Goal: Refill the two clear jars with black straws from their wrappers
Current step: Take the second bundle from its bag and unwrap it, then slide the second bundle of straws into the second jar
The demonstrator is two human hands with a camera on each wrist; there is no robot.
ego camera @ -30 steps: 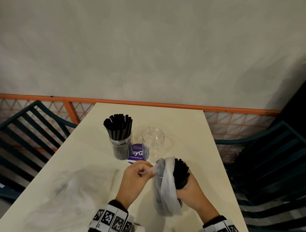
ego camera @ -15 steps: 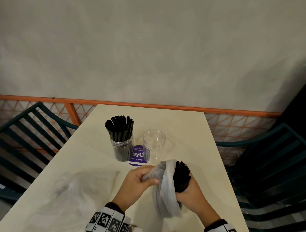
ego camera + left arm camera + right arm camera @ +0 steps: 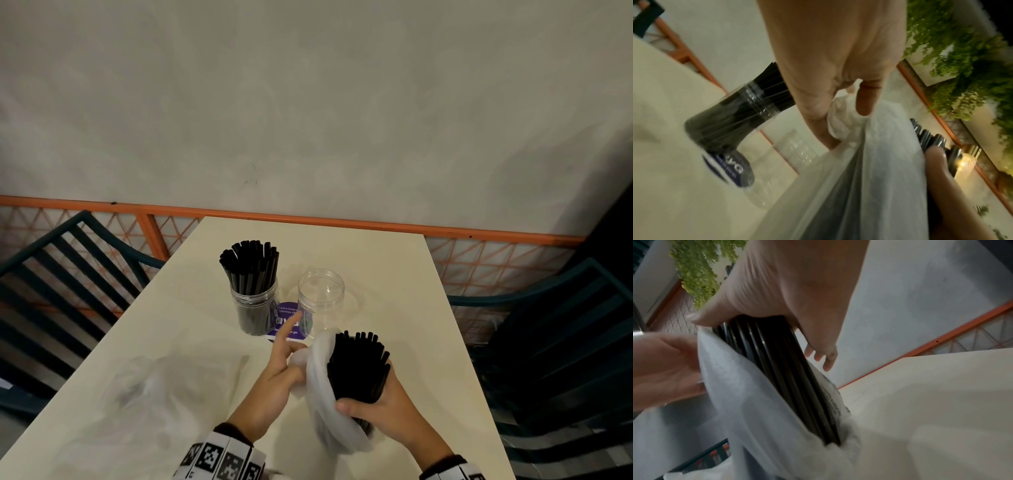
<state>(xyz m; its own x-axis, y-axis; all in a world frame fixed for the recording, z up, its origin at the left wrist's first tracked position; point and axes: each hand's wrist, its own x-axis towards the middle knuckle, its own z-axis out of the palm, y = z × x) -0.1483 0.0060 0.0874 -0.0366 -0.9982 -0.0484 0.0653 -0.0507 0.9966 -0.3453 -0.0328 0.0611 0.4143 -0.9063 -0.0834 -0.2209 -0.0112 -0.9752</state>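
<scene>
My right hand (image 3: 383, 407) grips a thick bundle of black straws (image 3: 358, 368) that stands half out of its white wrapper (image 3: 325, 411), near the table's front. My left hand (image 3: 281, 373) pinches the wrapper's bunched top edge (image 3: 840, 120) at the bundle's left side, with its index finger pointing up. Behind them stand two clear jars: the left jar (image 3: 255, 308) is packed with black straws, the right jar (image 3: 321, 301) is empty. In the right wrist view the straws (image 3: 781, 369) run down into the wrapper (image 3: 748, 394).
An empty clear wrapper (image 3: 161, 394) lies flat on the cream table (image 3: 394, 274) at the front left. A purple round sticker (image 3: 287, 320) sits between the jars. Dark green chairs (image 3: 565, 342) flank the table, and an orange railing (image 3: 342, 224) runs behind it.
The wrapper has slid further down the bundle, baring more of the straws. My left hand has shifted its pinch on the wrapper's edge and its index finger has lifted.
</scene>
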